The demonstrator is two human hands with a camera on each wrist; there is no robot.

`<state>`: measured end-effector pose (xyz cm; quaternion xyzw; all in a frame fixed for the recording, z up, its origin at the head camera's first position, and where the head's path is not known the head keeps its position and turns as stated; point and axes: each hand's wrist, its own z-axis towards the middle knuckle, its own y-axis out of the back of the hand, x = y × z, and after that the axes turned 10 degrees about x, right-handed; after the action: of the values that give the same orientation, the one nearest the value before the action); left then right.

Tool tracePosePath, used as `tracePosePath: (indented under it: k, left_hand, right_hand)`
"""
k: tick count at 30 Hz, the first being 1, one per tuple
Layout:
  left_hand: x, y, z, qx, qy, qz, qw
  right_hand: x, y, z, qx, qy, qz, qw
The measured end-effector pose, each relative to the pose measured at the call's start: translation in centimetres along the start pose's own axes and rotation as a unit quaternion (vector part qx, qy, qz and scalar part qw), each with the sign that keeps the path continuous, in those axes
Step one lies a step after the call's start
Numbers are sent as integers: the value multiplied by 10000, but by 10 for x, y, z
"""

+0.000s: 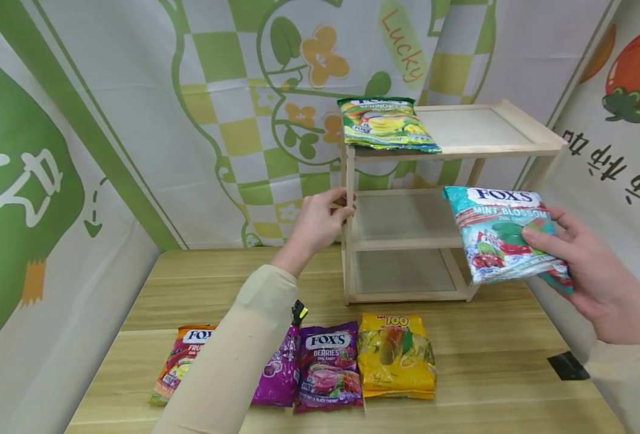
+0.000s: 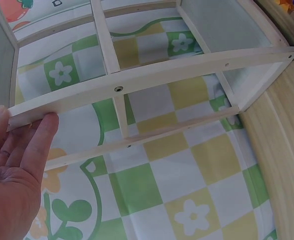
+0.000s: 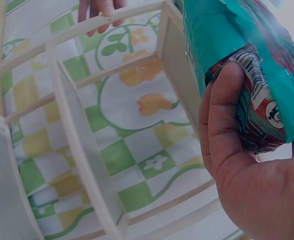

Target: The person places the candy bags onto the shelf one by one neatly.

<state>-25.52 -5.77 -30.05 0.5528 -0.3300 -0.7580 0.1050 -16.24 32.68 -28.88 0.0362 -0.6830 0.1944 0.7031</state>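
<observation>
My right hand (image 1: 596,265) grips a teal Fox's Mint Blossom candy bag (image 1: 506,235), thumb on its front and fingers behind, in front of the shelf's right side. In the right wrist view the bag's back (image 3: 259,85) with its barcode faces the camera. With thumb and fingers, my left hand (image 1: 320,220) pinches the left front post of a small wooden three-tier shelf (image 1: 406,244). The left wrist view shows that post (image 2: 161,75) between thumb and fingertips. A green Fox's candy bag (image 1: 386,123) lies on the top tier, at its left end.
Along the table's front lie an orange-red Fox's bag (image 1: 181,361), a bright purple bag (image 1: 278,374), a dark purple Fox's Berries bag (image 1: 329,367) and a yellow candy bag (image 1: 396,355). My left sleeve (image 1: 233,355) partly covers the first two. Black tape (image 1: 568,366) marks the right side.
</observation>
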Motion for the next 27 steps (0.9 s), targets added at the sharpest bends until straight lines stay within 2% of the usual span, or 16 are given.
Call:
tracePosePath:
  k: [3, 15, 21, 27]
  left_hand:
    - [0, 0, 0, -7, -20, -3, 10000]
    - [0, 0, 0, 27, 78, -108, 9999]
    - [0, 0, 0, 18, 59, -90, 9999]
    - [0, 0, 0, 7, 35, -67, 10000]
  right_hand:
    - [7, -2, -1, -139, 41, -75, 9999]
    - [30, -10, 1, -195, 210, 121, 9995]
    - [36, -15, 4, -127, 485, 394, 9980]
    - [43, -18, 8, -325, 644, 655, 9952]
